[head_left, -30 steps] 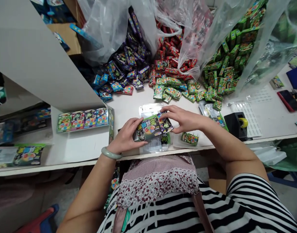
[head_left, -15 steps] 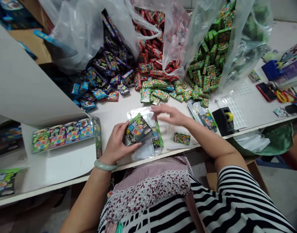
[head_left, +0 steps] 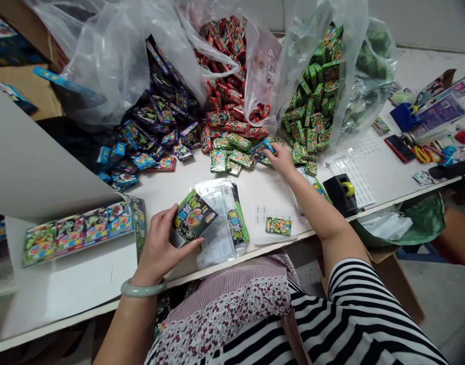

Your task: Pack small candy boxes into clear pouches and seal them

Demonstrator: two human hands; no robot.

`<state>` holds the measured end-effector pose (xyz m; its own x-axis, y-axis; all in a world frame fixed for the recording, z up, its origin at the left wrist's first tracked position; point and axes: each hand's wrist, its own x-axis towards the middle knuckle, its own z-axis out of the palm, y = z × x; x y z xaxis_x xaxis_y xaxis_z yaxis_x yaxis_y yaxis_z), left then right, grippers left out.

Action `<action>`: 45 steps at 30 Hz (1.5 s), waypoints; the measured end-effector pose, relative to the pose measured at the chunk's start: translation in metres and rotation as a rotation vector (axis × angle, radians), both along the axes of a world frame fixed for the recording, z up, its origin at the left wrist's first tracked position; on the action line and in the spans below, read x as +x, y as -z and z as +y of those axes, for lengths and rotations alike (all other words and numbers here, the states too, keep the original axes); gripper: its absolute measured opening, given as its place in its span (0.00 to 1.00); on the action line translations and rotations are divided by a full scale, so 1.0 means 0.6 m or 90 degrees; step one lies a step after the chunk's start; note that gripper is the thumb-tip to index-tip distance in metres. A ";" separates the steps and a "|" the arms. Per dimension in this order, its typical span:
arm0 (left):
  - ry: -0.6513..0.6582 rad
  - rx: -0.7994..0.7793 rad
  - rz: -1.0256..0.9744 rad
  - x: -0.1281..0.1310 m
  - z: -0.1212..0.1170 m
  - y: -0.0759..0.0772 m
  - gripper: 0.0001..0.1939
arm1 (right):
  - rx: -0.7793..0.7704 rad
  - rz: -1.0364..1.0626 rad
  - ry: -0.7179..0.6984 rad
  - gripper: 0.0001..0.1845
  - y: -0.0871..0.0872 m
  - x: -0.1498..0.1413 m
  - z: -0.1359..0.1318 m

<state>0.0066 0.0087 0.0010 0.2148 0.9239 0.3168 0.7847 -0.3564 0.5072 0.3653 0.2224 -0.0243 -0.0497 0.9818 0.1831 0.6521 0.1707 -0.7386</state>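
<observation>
My left hand (head_left: 160,248) grips a flat black-and-green printed packet (head_left: 194,217) by its left side, tilted over the table. Just right of it lie clear plastic sleeves (head_left: 217,223) and more black-and-green packets (head_left: 236,223). Farther up, my right hand (head_left: 281,159) has thumb and fingers closed on the right end of a small blue box (head_left: 263,148). That box lies among small green boxes (head_left: 240,158) at the front of the heap. A single green box (head_left: 278,226) rests on a sticker sheet (head_left: 260,234) near the front edge.
Plastic bags spill purple boxes (head_left: 162,111), red boxes (head_left: 232,96) and green boxes (head_left: 312,109) along the back. At left, an open display carton (head_left: 84,284) has a printed flap. A black tape dispenser (head_left: 341,195) stands right of my right forearm; a phone (head_left: 399,148) lies beyond.
My right hand has moved from above the plastic sleeves up to the heap and closed on the blue box. My left hand still holds the packet; the view has shifted slightly.
</observation>
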 end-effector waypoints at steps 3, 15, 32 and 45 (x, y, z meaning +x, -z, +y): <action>0.003 0.005 -0.003 0.002 0.005 0.001 0.47 | -0.139 0.293 -0.012 0.17 0.001 0.014 -0.044; 0.004 0.013 0.036 0.003 -0.011 0.000 0.49 | -0.254 0.405 -0.082 0.23 0.016 0.019 -0.116; -0.010 -0.044 -0.005 0.004 -0.015 0.005 0.47 | -0.028 -0.245 -0.099 0.19 0.008 0.037 -0.146; 0.005 -0.028 -0.011 0.010 -0.015 -0.005 0.47 | -0.067 -0.339 -0.108 0.32 0.031 -0.046 -0.176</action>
